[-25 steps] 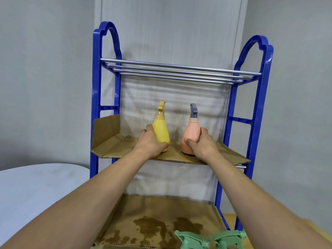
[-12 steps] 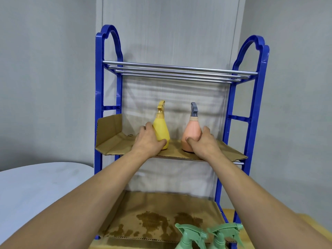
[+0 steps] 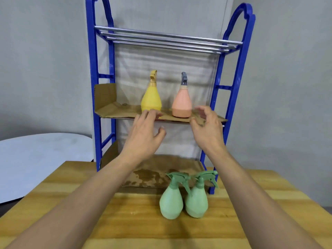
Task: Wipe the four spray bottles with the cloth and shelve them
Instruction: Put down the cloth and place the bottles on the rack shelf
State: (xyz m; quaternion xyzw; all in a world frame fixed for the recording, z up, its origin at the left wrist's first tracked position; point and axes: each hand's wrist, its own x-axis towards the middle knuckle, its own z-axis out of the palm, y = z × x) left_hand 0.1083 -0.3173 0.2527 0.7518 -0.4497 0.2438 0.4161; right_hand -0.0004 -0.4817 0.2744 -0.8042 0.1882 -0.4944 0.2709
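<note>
On the middle cardboard shelf [image 3: 115, 109]: yellow bottle [image 3: 151, 101] at 11 o'clock, pink bottle [image 3: 181, 103] at 1, both upright, pear-shaped. My left hand [image 3: 143, 135] and right hand [image 3: 206, 130] hang empty, fingers spread. Two green bottles [image 3: 183, 202] on the surface [image 3: 125, 221] remain; best grip low on bellies.

**A bare staged room set up for a shelving exercise**

A blue plastic rack [image 3: 218, 108] with metal top rails [image 3: 161, 37] stands on a wooden bench [image 3: 143, 212], against plain grey walls [image 3: 45, 69]. Its shelves are lined with cardboard [image 3: 115, 108], the lower sheet stained. Left of the rack lies a pale rounded tabletop [image 3: 36, 155]. Behind the rack runs a light wall panel [image 3: 161, 13]. No furnishings mark a home or shop; the sparse, improvised set-up suggests a test or recording room.
</note>
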